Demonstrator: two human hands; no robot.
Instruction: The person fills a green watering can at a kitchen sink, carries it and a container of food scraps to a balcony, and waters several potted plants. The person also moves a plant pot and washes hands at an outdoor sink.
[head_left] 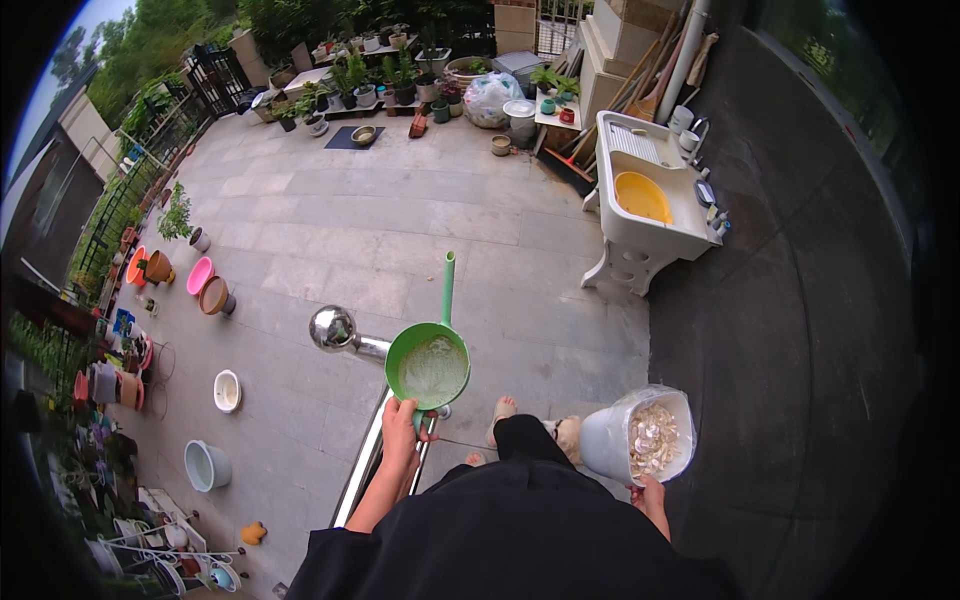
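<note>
My left hand (402, 437) is closed round the near-side handle of a green watering can (393, 349), whose long thin spout points away from me. Looking down into its round opening, I see a pale, cloudy inside; whether that is water I cannot tell. In my right hand (650, 497) is the rim of a white waste bin (603, 441), tilted and lined with a clear plastic bag. Pale, shell-like scraps (653, 441) lie inside it. The fingers of this hand are partly hidden by the bin.
A steel railing with a ball-topped post (333, 328) stands beside the can. Near my feet is a tan, furry shape (568, 438). Rightward are a white sink (650, 232) with a yellow basin (643, 197) and a dark wall. Buckets and pots (215, 295) stand left on grey paving.
</note>
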